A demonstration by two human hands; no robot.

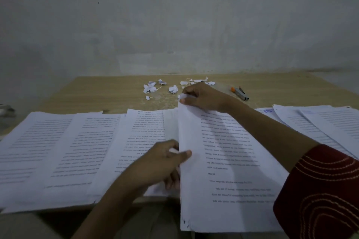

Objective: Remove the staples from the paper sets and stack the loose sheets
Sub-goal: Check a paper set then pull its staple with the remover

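A stapled paper set (pixel 229 170) lies in front of me, printed text up, with dark staple marks at its near left corner. My right hand (pixel 202 96) pinches the far left corner of this set between thumb and fingers. My left hand (pixel 161 163) grips the set's left edge about halfway down, thumb on top and fingers under. Loose printed sheets (pixel 64 153) lie spread in overlapping rows to the left, partly under my left arm.
Several torn, crumpled paper scraps (pixel 172 89) are scattered on the wooden table (pixel 108 91) near the wall. A grey staple tool with an orange tip (pixel 240 93) lies to their right. More printed sheets (pixel 318 122) lie fanned at the right. A grey object (pixel 5 109) sits at the far left edge.
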